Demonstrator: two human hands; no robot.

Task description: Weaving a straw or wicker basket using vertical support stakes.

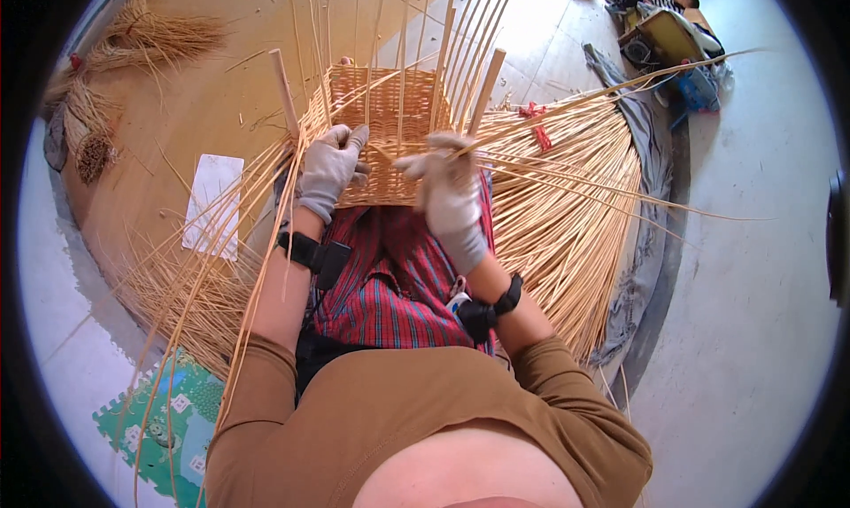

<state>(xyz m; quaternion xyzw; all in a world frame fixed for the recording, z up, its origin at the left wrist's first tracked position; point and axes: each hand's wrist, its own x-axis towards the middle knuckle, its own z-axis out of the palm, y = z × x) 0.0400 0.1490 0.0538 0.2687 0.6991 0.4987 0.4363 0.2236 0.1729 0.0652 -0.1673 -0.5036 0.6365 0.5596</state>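
Note:
A half-woven wicker basket point(343, 89) rests at my lap, with thin upright stakes and two thick wooden posts point(485, 92) standing from it. My left hand point(331, 166), in a pale grey glove, is closed at the basket's near left side, its fingertips against the weave. To the right, my gloved right hand point(450, 187) is smeared by motion near the basket's near right corner. A long wicker strand point(602, 93) runs from its fingers out to the upper right. Red plaid cloth point(398, 309) covers my lap below the basket.
A large fanned bundle of wicker strands point(567, 233) lies at my right on grey cloth point(636, 127). More bundles point(150, 37) are at the far left. Loose strands trail past my left arm. A white sheet point(212, 205) and a green mat point(168, 424) lie on the left floor.

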